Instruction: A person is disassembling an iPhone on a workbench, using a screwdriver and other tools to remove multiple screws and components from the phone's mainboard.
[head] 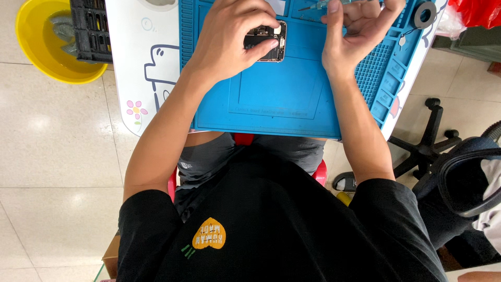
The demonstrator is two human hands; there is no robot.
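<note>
Left hand [229, 39]: fingers curled over an opened phone [267, 40], pinning it on the blue mat [282, 99]; most of the phone is covered.
Right hand [357, 28]: fingers bent around a thin tool [313, 6], whose tip and far end are cut off by the frame.
Bench [138, 68]: white, upper part out of frame.

Two hands [229, 36], one opened phone [267, 42], one blue mat [282, 99], seemingly one yellow basin [47, 52]
</note>
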